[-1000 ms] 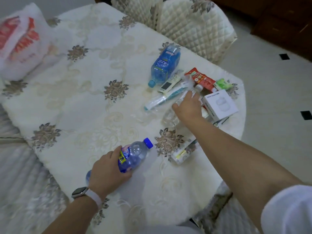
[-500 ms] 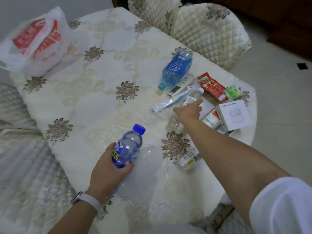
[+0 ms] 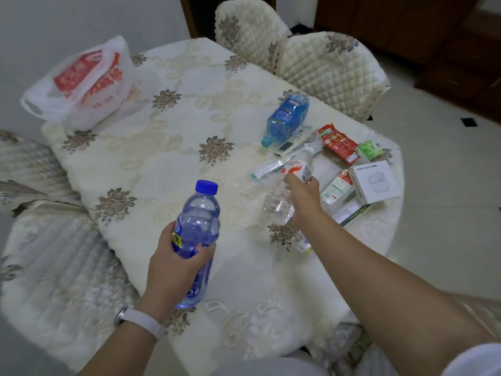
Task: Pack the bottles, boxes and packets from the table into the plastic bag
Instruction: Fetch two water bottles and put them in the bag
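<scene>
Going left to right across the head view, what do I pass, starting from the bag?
plastic bag → blue-capped bottle → clear bottle → red packet → white box

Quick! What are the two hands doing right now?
Left hand: closed round the blue-capped bottle.
Right hand: closed round the clear bottle.

A home dining room (floral tablecloth [image 3: 189, 109], quilted chair covers [image 3: 330, 74], tiled floor [image 3: 447, 164])
</scene>
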Motion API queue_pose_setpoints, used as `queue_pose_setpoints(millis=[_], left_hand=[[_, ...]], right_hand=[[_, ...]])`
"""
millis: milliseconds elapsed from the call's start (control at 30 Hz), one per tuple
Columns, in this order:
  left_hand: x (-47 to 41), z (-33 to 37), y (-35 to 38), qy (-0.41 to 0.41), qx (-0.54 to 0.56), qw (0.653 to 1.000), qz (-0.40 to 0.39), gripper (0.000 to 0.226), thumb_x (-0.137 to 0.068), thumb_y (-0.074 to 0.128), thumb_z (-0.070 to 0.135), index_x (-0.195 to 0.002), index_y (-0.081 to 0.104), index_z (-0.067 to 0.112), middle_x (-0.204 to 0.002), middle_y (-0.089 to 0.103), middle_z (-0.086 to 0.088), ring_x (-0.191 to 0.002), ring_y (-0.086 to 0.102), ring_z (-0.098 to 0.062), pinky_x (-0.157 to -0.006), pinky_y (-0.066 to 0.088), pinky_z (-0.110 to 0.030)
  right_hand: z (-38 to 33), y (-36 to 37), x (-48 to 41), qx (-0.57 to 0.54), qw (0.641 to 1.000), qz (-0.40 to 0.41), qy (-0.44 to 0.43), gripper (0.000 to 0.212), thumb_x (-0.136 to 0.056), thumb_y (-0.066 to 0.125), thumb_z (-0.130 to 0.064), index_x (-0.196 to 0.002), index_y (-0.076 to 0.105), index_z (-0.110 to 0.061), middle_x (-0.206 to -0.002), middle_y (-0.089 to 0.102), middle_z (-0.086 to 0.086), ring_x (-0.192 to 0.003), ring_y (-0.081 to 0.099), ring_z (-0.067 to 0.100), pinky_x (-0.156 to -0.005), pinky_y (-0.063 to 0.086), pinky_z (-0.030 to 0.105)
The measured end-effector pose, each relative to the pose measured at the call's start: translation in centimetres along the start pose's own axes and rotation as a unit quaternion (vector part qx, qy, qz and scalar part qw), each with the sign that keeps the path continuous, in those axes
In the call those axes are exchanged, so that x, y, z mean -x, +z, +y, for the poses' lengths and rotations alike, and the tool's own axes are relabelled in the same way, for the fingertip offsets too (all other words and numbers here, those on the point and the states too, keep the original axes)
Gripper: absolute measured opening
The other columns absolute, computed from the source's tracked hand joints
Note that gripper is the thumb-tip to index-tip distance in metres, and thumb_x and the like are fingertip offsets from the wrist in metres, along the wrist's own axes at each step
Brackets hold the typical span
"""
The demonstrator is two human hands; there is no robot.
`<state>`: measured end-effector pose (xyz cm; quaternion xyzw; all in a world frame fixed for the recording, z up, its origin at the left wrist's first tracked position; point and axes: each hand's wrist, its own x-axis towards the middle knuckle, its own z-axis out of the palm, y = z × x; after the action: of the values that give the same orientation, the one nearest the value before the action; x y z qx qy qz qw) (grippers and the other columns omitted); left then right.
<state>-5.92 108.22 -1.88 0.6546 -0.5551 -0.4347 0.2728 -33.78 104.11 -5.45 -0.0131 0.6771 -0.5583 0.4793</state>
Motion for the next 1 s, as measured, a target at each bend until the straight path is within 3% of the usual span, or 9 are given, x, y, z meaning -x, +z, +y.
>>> queue_pose_setpoints(millis=[133, 233, 400, 533, 600, 800, 1000], left_hand=[[1.2, -1.2, -2.6, 0.014, 0.05, 0.999, -0.003, 0.061, -0.067, 0.085, 0.027, -0.117, 0.056, 0.044, -0.103, 0.07, 0.014, -0.091, 0.069, -0.01, -0.079, 0.056, -0.036], [2.1, -1.9, -5.4, 0.03, 0.077, 0.997, -0.003, 0.056, -0.072, 0.085, 0.016, -0.113, 0.059, 0.043, -0.1, 0.071, 0.014, -0.088, 0.07, -0.009, -0.08, 0.057, -0.037], [3.3, -4.0, -12.7, 0.038, 0.135, 0.99, -0.019, 0.063, -0.066, 0.088, 0.026, -0.121, 0.06, 0.033, -0.106, 0.072, 0.006, -0.092, 0.071, -0.015, -0.078, 0.058, -0.039], [4.5, -5.5, -19.6, 0.044, 0.196, 0.98, -0.009, 0.045, -0.076, 0.082, 0.013, -0.114, 0.063, 0.031, -0.1, 0.074, 0.004, -0.088, 0.073, -0.018, -0.071, 0.059, -0.038], [4.9, -6.6, -23.5, 0.04, 0.231, 0.972, -0.012, 0.042, -0.078, 0.079, 0.01, -0.113, 0.063, 0.027, -0.096, 0.075, 0.003, -0.082, 0.074, -0.017, -0.063, 0.059, -0.03], [5.6, -10.9, -34.2, 0.036, 0.27, 0.961, 0.04, 0.036, -0.076, 0.081, 0.014, -0.107, 0.065, 0.025, -0.094, 0.075, -0.002, -0.079, 0.074, -0.021, -0.061, 0.057, -0.033], [6.8, -15.5, -42.7, 0.019, 0.298, 0.947, 0.121, 0.043, -0.073, 0.084, 0.022, -0.11, 0.063, 0.023, -0.095, 0.075, -0.003, -0.08, 0.074, -0.024, -0.065, 0.058, -0.039]], right_hand=[[0.6, 1.2, 4.4, -0.073, 0.995, -0.07, -0.012, 0.043, -0.078, 0.074, -0.024, -0.116, 0.057, -0.013, -0.107, 0.069, 0.016, -0.088, 0.069, 0.029, -0.086, 0.056, 0.054], [1.6, 3.3, 8.0, -0.118, 0.985, -0.123, -0.022, 0.032, -0.084, 0.072, -0.018, -0.111, 0.061, -0.006, -0.097, 0.068, 0.017, -0.081, 0.067, 0.028, -0.086, 0.056, 0.047], [4.4, 7.9, 16.0, -0.078, 0.979, -0.18, -0.056, 0.04, -0.085, 0.069, -0.014, -0.12, 0.05, -0.016, -0.103, 0.066, 0.013, -0.084, 0.066, 0.028, -0.077, 0.055, 0.043], [7.5, 12.3, 22.6, -0.041, 0.973, -0.216, -0.072, 0.052, -0.074, 0.072, -0.019, -0.122, 0.053, -0.016, -0.103, 0.066, 0.014, -0.088, 0.066, 0.029, -0.073, 0.057, 0.042], [9.1, 15.3, 25.7, -0.032, 0.969, -0.232, -0.08, 0.056, -0.066, 0.073, -0.021, -0.119, 0.057, -0.014, -0.101, 0.066, 0.014, -0.089, 0.064, 0.03, -0.072, 0.055, 0.043], [14.9, 24.2, 33.5, 0.025, 0.948, -0.303, -0.096, 0.034, -0.087, 0.06, 0.0, -0.12, 0.053, -0.005, -0.107, 0.065, 0.02, -0.081, 0.072, 0.026, -0.061, 0.057, 0.038], [18.6, 32.2, 37.4, 0.094, 0.919, -0.371, -0.089, 0.035, -0.087, 0.062, -0.003, -0.121, 0.056, -0.012, -0.109, 0.068, 0.017, -0.085, 0.072, 0.028, -0.065, 0.057, 0.04]])
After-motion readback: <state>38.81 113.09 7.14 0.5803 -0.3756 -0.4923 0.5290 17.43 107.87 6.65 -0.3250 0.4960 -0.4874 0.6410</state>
